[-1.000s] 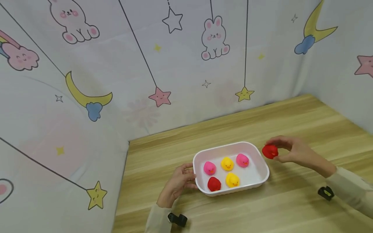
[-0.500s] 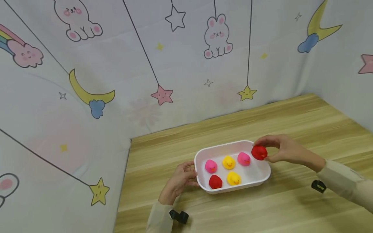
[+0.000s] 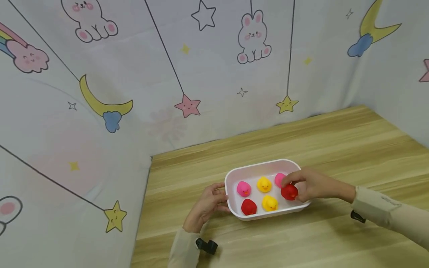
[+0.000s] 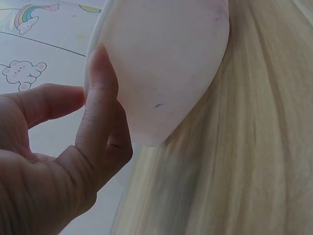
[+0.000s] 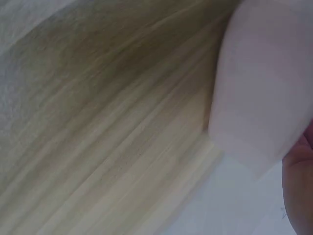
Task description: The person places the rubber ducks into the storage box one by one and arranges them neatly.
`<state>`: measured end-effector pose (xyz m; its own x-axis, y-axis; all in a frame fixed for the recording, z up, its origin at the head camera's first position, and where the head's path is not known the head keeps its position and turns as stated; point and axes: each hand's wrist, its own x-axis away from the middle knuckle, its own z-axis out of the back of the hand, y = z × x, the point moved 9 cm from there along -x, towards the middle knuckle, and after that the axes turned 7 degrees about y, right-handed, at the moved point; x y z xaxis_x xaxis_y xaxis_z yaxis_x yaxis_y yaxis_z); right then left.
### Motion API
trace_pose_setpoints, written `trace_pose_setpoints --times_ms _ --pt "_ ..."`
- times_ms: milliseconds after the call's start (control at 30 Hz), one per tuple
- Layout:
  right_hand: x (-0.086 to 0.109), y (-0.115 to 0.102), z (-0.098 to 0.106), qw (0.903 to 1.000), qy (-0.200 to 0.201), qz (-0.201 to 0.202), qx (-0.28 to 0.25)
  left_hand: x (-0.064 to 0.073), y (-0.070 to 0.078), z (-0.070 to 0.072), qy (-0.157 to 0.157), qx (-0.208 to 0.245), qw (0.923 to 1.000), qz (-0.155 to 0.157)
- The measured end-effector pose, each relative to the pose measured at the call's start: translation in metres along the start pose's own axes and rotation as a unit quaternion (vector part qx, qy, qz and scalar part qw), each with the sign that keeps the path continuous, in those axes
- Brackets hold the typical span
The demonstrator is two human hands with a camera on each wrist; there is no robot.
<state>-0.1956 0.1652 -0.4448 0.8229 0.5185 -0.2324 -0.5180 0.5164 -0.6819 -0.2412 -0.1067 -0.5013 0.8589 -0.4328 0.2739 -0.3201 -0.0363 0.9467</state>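
Observation:
My right hand (image 3: 313, 185) pinches a red rubber duck (image 3: 289, 192) low over the right end of a white plastic tray (image 3: 258, 217). Whether this duck touches the tray floor I cannot tell. At the tray's left end, my left hand (image 3: 210, 203) holds the rim between thumb and fingers; the left wrist view shows the thumb (image 4: 100, 73) against the tray wall (image 4: 166, 63). Inside are a pink duck (image 3: 244, 189), a yellow duck (image 3: 264, 184), another pink duck (image 3: 279, 180) partly hidden by my right fingers, a red duck (image 3: 249, 207) and a second yellow duck (image 3: 270, 203).
The tray stands on a wood-grain table (image 3: 187, 171). A white cloth (image 3: 214, 82) printed with rabbits, stars and moons hangs behind and along the sides. Each wrist carries a small black device (image 3: 206, 246).
My right hand has carried the red duck leftward from beside the tray, over its rim and down above the right end. My left hand keeps its hold on the tray.

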Motion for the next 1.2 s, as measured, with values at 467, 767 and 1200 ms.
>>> trace_pose_setpoints --times_ms 467,767,1200 --pt "-0.008 -0.015 -0.025 0.9889 -0.070 0.087 0.098 0.007 -0.003 0.001 0.005 0.004 1.0000 0.002" --pt "-0.020 -0.018 -0.034 0.9859 -0.102 0.081 0.104 0.010 -0.002 0.011 0.023 -0.001 0.9997 0.000" --pt "0.010 -0.021 -0.003 0.9899 0.013 0.054 0.131 0.009 0.001 0.006 0.054 -0.051 0.9971 -0.012"
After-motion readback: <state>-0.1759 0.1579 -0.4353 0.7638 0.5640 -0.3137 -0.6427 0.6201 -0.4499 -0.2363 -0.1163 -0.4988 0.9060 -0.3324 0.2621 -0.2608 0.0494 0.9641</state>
